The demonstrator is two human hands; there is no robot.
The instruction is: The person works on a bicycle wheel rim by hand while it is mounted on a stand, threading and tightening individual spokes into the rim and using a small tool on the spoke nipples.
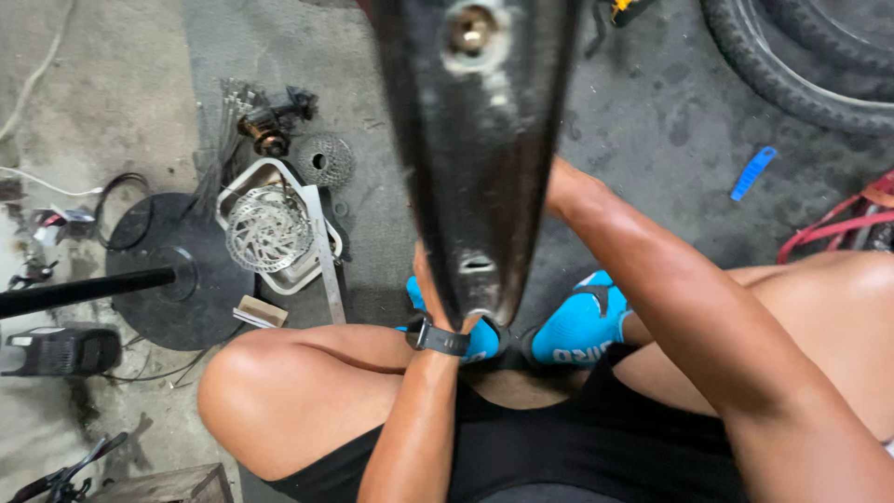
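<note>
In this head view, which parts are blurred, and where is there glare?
Head view: the dark frame part close to the lens is blurred and hides both hands; light glares on the right forearm and the knee; the brake disc and the blue lever on the floor look sharp.

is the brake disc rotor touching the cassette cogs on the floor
Apart: the head view shows the disc rotor in the metal tray, the cassette beyond its rim.
</note>
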